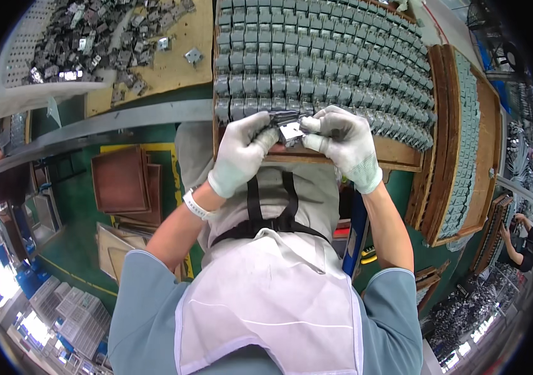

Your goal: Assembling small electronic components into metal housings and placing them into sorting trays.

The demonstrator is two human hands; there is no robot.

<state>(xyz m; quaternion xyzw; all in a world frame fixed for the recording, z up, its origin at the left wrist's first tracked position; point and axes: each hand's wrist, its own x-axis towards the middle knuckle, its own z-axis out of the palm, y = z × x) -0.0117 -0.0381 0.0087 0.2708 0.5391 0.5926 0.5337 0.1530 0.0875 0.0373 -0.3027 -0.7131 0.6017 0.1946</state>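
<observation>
Both my hands wear white gloves and meet over the near edge of a wooden tray (372,157). My left hand (241,150) pinches a small shiny metal part (291,132) from its left side. From the other side my right hand (344,140) grips the same part with thumb and fingers. Its upper face catches bright light; the finer shape is hidden by my fingertips. Behind it, the tray holds many rows of small grey metal parts (316,64), packed close together.
At the upper left, loose metal parts (110,34) lie heaped on a yellowish board (185,75). A metal rail (154,112) runs left of the tray. Another wooden tray of grey parts (466,144) stands right. Empty brown trays (119,178) rest on the green floor. A person (519,247) works far right.
</observation>
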